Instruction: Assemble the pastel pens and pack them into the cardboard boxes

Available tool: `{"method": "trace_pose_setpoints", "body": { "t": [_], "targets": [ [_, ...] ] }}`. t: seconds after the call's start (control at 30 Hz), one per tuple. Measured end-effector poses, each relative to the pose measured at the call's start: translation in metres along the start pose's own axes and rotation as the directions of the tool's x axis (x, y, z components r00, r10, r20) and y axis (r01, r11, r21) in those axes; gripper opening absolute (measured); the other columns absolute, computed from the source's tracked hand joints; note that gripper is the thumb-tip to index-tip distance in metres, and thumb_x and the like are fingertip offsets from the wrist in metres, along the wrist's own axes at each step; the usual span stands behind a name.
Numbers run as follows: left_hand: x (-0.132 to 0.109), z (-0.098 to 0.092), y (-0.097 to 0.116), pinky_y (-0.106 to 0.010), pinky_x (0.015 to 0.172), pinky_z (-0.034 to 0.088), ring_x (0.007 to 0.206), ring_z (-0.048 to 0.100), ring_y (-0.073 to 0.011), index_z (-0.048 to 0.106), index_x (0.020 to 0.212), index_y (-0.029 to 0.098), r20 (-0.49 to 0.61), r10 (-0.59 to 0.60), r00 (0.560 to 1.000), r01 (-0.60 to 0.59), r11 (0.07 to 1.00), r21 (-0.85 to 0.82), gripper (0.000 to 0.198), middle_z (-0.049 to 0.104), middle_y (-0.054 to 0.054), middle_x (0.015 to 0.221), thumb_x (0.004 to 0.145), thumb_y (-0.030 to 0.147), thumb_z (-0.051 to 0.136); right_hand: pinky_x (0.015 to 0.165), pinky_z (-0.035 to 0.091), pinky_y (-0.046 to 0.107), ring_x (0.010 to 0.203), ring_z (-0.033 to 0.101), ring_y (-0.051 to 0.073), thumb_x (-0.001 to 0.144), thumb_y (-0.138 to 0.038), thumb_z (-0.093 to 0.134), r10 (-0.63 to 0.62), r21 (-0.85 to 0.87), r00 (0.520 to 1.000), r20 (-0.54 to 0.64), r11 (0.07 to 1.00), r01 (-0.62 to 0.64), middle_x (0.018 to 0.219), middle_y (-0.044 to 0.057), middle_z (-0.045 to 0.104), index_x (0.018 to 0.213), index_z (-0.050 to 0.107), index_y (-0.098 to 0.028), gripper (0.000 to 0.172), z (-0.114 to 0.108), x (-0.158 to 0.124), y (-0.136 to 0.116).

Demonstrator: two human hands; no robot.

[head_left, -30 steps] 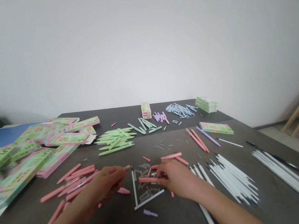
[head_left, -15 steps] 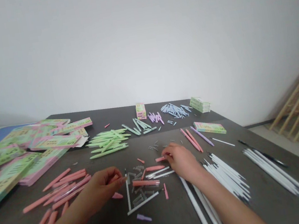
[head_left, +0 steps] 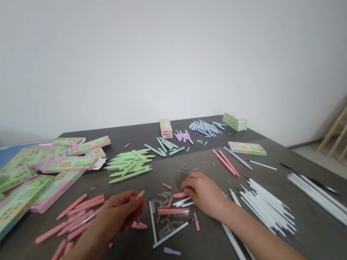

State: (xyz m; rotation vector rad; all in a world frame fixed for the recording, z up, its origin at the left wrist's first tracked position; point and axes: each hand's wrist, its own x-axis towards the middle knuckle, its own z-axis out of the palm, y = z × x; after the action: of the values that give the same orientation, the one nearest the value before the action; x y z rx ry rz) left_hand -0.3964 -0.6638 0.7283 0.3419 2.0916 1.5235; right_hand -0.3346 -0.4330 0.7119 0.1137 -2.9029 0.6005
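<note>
My left hand [head_left: 123, 210] is closed, with a small pink pen part [head_left: 142, 200] partly showing at its fingertips. Beneath its fingers a pink piece [head_left: 139, 225] rests on the dark table. My right hand [head_left: 203, 192] is lowered with bent fingers beside a short pink barrel [head_left: 180, 195] and white refills; its fingertips and anything between them are hidden. Between the hands lie a pink barrel [head_left: 173, 211], small clear pieces [head_left: 166, 228] and a white refill [head_left: 172, 234]. A purple tip [head_left: 172, 251] is nearer me.
Pink barrels [head_left: 57, 227] and piled cartons [head_left: 14, 208] lie left. Green barrels [head_left: 129, 163], purple pieces [head_left: 183, 136] and blue pieces [head_left: 206, 127] are farther back. White refills [head_left: 266, 207] lie right, with a carton [head_left: 247, 147] behind them. A wall [head_left: 160, 48] stands beyond the table.
My right hand has moved down and slightly left; the pink piece seen at its fingertips is no longer visible. My left hand has turned slightly, and the view has shifted a little.
</note>
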Motion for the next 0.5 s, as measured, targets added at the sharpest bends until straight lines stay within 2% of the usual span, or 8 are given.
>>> {"method": "trace_pose_setpoints", "body": {
  "t": [0.1,0.3,0.5],
  "targets": [
    [0.003,0.001,-0.005,-0.019,0.035,0.018,0.034,0.029,-0.0059,0.057,0.062,0.017,0.029,0.021,0.999,-0.023,0.997,0.074,0.051,0.046,0.005,0.042,0.06,0.067,0.056,0.078,0.037,0.025,0.091,0.053,0.017,0.083,-0.011,0.051,-0.049,0.002,0.998,0.03,0.999,0.049,0.09,0.005,0.061,0.092,0.068,-0.02,0.022,0.003,0.003,-0.007],
    [-0.001,0.009,0.0,-0.019,0.038,0.03,0.038,0.032,-0.0069,0.055,0.053,0.017,-0.024,0.07,0.997,-0.063,0.974,0.22,0.045,0.04,0.007,0.043,0.061,0.061,0.06,0.076,0.035,0.025,0.091,0.051,0.018,0.076,-0.012,0.06,-0.191,-0.024,0.972,0.135,0.98,0.196,0.091,0.005,0.06,0.086,0.069,-0.02,0.016,0.019,0.017,-0.017],
    [0.002,0.006,-0.006,-0.023,0.048,0.045,0.044,0.037,-0.009,0.059,0.058,0.016,-0.005,0.104,0.995,-0.101,0.979,0.175,0.038,0.04,0.007,0.046,0.064,0.053,0.062,0.071,0.035,0.025,0.088,0.051,0.018,0.075,-0.024,0.065,-0.218,-0.029,0.962,0.167,0.974,0.226,0.088,0.006,0.057,0.08,0.069,-0.019,0.008,0.025,0.025,-0.016]
  ]
}}
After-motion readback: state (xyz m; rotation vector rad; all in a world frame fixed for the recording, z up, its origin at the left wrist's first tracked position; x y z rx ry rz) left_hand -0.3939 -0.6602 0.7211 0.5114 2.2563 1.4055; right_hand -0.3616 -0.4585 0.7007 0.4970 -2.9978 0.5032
